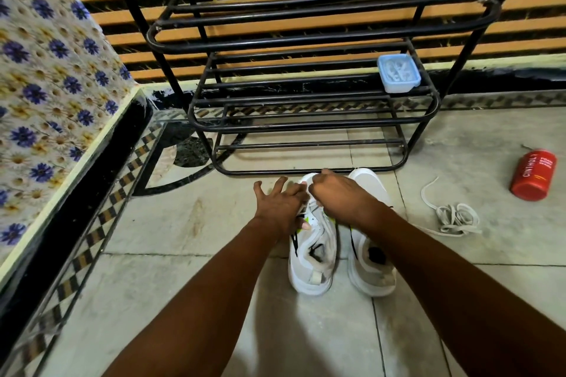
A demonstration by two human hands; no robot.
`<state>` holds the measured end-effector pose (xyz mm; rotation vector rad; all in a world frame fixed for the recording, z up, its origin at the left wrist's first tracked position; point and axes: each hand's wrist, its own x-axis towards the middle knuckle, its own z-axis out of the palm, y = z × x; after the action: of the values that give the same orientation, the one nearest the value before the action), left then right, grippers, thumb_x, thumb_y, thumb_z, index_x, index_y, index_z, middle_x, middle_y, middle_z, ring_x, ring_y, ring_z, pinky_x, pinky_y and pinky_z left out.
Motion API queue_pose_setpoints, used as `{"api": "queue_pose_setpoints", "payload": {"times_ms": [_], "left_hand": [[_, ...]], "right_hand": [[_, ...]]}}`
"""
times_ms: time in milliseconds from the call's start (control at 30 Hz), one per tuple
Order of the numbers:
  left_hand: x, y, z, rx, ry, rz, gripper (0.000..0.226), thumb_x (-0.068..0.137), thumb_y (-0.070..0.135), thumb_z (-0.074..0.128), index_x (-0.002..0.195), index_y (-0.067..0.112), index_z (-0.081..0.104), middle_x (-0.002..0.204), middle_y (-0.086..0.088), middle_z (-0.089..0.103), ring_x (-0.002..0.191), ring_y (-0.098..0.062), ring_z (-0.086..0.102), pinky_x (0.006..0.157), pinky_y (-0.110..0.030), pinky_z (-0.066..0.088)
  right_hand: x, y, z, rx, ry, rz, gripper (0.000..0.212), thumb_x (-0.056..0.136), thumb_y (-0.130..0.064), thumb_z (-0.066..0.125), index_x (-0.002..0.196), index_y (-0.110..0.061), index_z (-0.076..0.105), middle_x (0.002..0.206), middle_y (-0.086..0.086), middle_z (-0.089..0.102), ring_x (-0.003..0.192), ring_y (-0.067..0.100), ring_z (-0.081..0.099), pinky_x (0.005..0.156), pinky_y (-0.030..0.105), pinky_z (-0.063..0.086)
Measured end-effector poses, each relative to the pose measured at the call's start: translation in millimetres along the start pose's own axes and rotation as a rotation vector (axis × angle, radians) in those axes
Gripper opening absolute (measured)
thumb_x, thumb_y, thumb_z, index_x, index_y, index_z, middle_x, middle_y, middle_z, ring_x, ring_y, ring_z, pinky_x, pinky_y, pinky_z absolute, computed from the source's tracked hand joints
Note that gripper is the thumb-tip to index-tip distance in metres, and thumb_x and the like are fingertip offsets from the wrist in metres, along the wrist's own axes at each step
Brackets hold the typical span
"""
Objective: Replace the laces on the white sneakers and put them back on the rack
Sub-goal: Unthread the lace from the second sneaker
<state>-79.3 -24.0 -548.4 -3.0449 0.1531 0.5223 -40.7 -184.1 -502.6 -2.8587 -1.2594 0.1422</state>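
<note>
Two white sneakers stand side by side on the floor, toes toward the black rack [309, 171]. My left hand [280, 203] rests on the left sneaker [312, 257], fingers spread, thumb down by the tongue. My right hand [335, 197] is curled over the same shoe's front and pinches a white lace end near the toe. The right sneaker [372, 263] has no lace that I can see. A loose pile of greyish-white laces [453, 217] lies on the floor to the right of the shoes.
A blue lidded box [398, 73] holding white laces sits on a low rack shelf at the right. A red can [533, 174] lies on the floor at far right. A floral-covered ledge [46, 95] runs along the left.
</note>
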Motion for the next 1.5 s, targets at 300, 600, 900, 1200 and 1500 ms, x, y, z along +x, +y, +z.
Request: {"api": "queue_pose_setpoints", "payload": {"times_ms": [300,600,900,1200,1500], "left_hand": [[0,-2,3,-0.024,0.026,0.021,0.075,0.092,0.056,0.065,0.154,0.035,0.03,0.166,0.014,0.018,0.157,-0.025,0.004,0.112,-0.073,0.005],[1,-4,7,-0.024,0.039,0.027,0.071,0.094,0.053,0.063,0.154,0.037,0.029,0.164,0.013,0.021,0.157,-0.025,0.007,0.112,-0.073,0.007],[0,-3,4,-0.024,0.03,0.026,0.067,0.095,0.052,0.062,0.153,0.034,0.033,0.165,0.011,0.019,0.157,-0.024,0.005,0.113,-0.073,0.005],[2,-3,5,-0.008,0.019,0.015,0.074,0.093,0.056,0.062,0.155,0.036,0.029,0.166,0.013,0.017,0.157,-0.023,0.005,0.112,-0.072,0.005],[2,-6,8,-0.02,0.038,0.027,0.072,0.093,0.055,0.063,0.155,0.04,0.029,0.167,0.017,0.014,0.157,-0.022,0.005,0.111,-0.073,0.007]], "right_hand": [[0,2,-24,-0.089,0.617,0.165,0.023,0.078,0.007,0.056,0.095,-0.008,0.058,0.097,0.01,0.053,0.089,0.028,0.047,0.069,0.035,0.038],[1,-11,-14,1.389,0.733,0.526,0.019,0.1,0.004,0.038,0.091,-0.009,0.049,0.08,0.005,0.064,0.059,0.014,0.061,0.055,0.034,0.05],[2,4,-20,0.147,0.0,0.051,0.028,0.084,-0.012,0.056,0.107,-0.025,0.049,0.094,0.008,0.065,0.082,0.032,0.063,0.061,0.033,0.046],[-6,7,-5,0.134,0.068,-0.008,0.012,0.087,-0.014,0.061,0.081,-0.023,0.054,0.088,0.003,0.06,0.093,0.025,0.057,0.069,0.031,0.037],[-5,17,-16,0.727,0.606,0.385,0.019,0.091,-0.013,0.066,0.073,-0.015,0.059,0.093,-0.01,0.053,0.099,0.014,0.041,0.084,0.034,0.034]]}}
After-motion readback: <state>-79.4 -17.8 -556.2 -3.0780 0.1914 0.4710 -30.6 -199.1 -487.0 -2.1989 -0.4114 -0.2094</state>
